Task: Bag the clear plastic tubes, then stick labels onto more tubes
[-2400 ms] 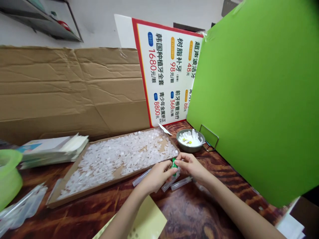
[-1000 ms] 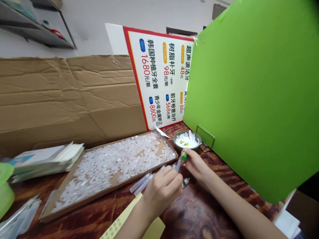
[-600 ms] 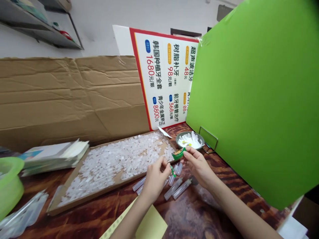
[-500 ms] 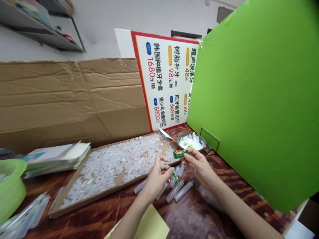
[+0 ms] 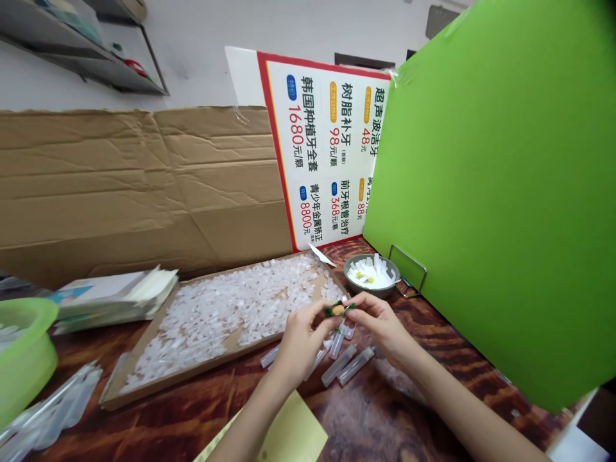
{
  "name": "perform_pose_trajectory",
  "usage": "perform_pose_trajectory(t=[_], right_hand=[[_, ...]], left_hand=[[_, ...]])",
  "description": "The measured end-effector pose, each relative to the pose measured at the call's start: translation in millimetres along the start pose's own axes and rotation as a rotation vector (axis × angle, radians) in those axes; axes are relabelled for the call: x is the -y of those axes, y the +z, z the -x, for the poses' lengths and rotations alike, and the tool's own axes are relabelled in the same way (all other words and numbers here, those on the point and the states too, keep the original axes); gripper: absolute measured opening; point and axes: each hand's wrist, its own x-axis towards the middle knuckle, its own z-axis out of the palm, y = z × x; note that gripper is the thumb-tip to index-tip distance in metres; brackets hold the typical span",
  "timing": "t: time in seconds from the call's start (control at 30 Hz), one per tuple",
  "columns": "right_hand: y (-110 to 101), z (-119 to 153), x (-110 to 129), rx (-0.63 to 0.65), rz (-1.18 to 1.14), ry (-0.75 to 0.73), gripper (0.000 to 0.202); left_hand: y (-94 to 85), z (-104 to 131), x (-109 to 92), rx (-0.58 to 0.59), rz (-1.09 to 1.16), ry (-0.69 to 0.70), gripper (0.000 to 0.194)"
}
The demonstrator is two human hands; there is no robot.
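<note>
Yellow sheet (image 5: 301, 423): while the left forearm (image 5: 253, 414) is crossing over it, it is lying flat on the wooden tabletop (image 5: 370, 423).
Left hand (image 5: 302, 333): its thumb and forefinger are clamping the near-left end of the green piece (image 5: 339, 310), and its other fingers are curling underneath, partly hidden.
Right hand (image 5: 385, 321): its thumb and forefinger are closing on the right end of that same piece; its remaining fingers are bending out of clear sight.
Green piece: it is spanning the gap between the two pinches, its tan middle showing between the fingertips, its green ends reaching under them; finer detail is blurring. It is hanging above the tabletop, just in front of the tray's near right corner.
Clear tubes (image 5: 356, 366): several are lying loosely below and between the hands, some partly hidden behind the left one.
Plastic lengths (image 5: 62, 404): they are lying in a bunch at far left, beside a light-green basin (image 5: 24, 372).
Tray (image 5: 144, 389): it is holding a spread of small translucent bits (image 5: 192, 321).
Grey bowl (image 5: 370, 292): it is holding white strips (image 5: 378, 266), just beyond the right hand.
Price sign (image 5: 322, 173): it is standing behind, meeting a green panel (image 5: 481, 192).
</note>
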Motion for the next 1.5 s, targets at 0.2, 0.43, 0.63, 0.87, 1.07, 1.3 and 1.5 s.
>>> perform_pose_trajectory(t=[0.2, 0.43, 0.63, 0.87, 1.07, 1.3, 1.5], right_hand=[[-2.7, 2.4, 13.1, 0.033, -0.346, 0.153, 0.030], [2.6, 7.4, 13.0, 0.123, -0.394, 0.243, 0.031], [-9.2, -4.1, -9.5, -0.050, -0.401, 0.292, 0.028], [-4.3, -1.4, -6.5, -0.101, -0.294, 0.139, 0.028], [8.7, 26.1, 31.7, 0.274, -0.179, -0.144, 0.043], [4.0, 35.8, 35.1, 0.121, 0.054, -0.342, 0.005], [1.0, 36.8, 46.5, 0.145, 0.174, -0.419, 0.009]], left_hand=[[-6.4, 8.0, -19.4, -0.074, -0.058, 0.115, 0.016], [-0.6, 25.8, -61.0, 0.001, 0.403, -0.059, 0.022], [1.0, 51.8, -86.9, -0.134, 0.271, 0.232, 0.008], [-1.7, 60.2, -99.6, -0.191, 0.221, 0.153, 0.006], [4.3, 37.3, -77.0, -0.076, 0.340, -0.070, 0.016], [11.1, 34.6, -63.1, -0.049, 0.066, 0.071, 0.010], [6.8, 31.9, -61.1, 0.031, -0.009, 0.114, 0.013]])
